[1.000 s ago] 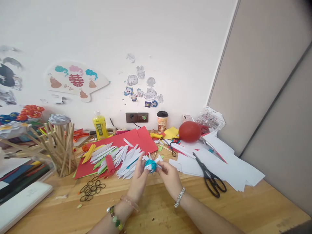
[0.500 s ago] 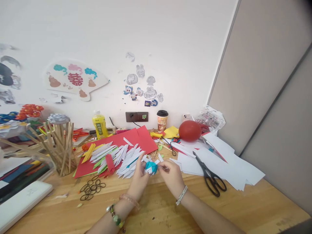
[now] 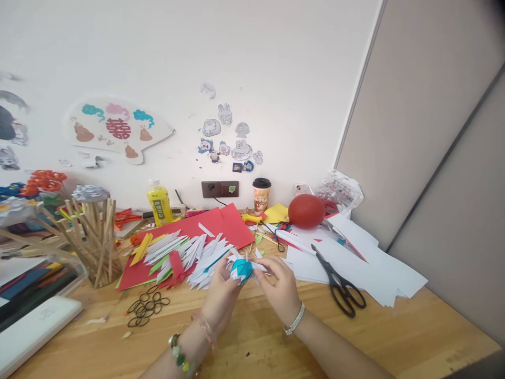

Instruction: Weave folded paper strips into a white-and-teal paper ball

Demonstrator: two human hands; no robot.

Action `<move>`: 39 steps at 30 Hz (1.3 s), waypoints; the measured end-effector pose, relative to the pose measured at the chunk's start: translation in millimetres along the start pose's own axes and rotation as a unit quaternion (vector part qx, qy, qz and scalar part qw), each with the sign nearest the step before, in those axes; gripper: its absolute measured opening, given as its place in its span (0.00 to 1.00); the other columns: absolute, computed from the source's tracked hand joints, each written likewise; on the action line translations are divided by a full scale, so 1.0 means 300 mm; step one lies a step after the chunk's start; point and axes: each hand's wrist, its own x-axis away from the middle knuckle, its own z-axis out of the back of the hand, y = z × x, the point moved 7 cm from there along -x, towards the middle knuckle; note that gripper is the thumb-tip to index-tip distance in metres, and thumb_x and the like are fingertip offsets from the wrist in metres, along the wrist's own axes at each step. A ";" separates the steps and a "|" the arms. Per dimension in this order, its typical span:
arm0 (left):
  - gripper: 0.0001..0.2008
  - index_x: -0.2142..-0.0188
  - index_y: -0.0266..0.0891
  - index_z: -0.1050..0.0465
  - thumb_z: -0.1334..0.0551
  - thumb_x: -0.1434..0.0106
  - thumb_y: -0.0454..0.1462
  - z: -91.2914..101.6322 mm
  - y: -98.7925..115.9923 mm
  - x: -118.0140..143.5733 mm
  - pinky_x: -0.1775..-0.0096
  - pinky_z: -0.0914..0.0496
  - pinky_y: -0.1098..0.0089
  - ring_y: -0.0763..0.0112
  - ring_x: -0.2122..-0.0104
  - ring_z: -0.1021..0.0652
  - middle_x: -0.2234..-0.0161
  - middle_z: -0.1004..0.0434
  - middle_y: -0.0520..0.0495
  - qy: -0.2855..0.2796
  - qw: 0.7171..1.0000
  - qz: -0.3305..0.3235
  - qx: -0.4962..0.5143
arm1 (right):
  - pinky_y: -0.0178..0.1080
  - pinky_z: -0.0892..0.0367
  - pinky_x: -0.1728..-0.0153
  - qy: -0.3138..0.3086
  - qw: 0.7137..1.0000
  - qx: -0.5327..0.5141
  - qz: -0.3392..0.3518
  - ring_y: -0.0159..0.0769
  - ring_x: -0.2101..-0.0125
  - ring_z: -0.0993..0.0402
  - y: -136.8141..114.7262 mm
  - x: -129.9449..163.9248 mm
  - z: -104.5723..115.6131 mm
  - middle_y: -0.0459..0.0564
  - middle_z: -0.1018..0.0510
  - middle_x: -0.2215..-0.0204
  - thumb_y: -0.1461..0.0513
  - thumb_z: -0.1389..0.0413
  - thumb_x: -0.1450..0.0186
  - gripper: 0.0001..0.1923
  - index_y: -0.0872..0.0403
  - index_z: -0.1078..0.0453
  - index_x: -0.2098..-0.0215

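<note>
The fingertips (image 3: 230, 273) of the left hand (image 3: 219, 300) and those of the right hand (image 3: 282, 287) pinch a small teal-and-white folded paper piece (image 3: 241, 268) between them, held just above the wooden table (image 3: 256, 342). Behind it lie white paper strips (image 3: 189, 252) on red paper (image 3: 213, 226) (a littered spread). Black scissors (image 3: 339, 284) rest on white sheets (image 3: 355, 258) to the right; a red balloon (image 3: 306, 210) sits near the white wall (image 3: 236, 63).
</note>
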 end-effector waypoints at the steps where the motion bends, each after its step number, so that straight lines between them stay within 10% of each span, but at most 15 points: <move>1: 0.21 0.59 0.40 0.36 0.34 0.54 0.31 -0.004 0.000 0.002 0.61 0.33 0.69 0.72 0.68 0.27 0.68 0.27 0.50 -0.009 1.000 0.009 0.021 | 0.33 0.32 0.70 0.001 1.000 -0.027 -0.015 0.34 0.68 0.30 0.006 -0.004 0.003 0.50 0.26 0.70 0.65 0.48 0.41 0.06 0.54 0.30 0.66; 17: 0.21 0.62 0.39 0.35 0.32 0.57 0.32 0.019 0.002 0.002 0.63 0.33 0.70 0.70 0.68 0.26 0.69 0.25 0.49 0.050 0.999 -0.006 0.004 | 0.33 0.32 0.72 0.002 0.979 -0.082 -0.185 0.33 0.74 0.28 0.084 0.010 -0.015 0.47 0.25 0.77 0.62 0.46 0.44 0.04 0.56 0.32 0.73; 34: 0.27 0.57 0.42 0.40 0.34 0.57 0.30 0.009 0.030 0.025 0.66 0.34 0.72 0.72 0.71 0.27 0.72 0.28 0.54 0.073 0.991 -0.079 -0.076 | 0.36 0.33 0.67 0.002 0.993 0.100 0.067 0.34 0.70 0.29 -0.053 0.050 -0.031 0.50 0.25 0.68 0.68 0.55 0.38 0.14 0.54 0.36 0.55; 39: 0.27 0.56 0.43 0.41 0.34 0.56 0.30 -0.006 0.042 0.028 0.67 0.33 0.72 0.71 0.70 0.27 0.71 0.28 0.53 0.053 0.993 -0.080 -0.074 | 0.33 0.35 0.70 0.020 0.997 0.076 0.016 0.31 0.73 0.31 -0.030 0.040 -0.003 0.47 0.27 0.74 0.66 0.53 0.39 0.13 0.56 0.40 0.54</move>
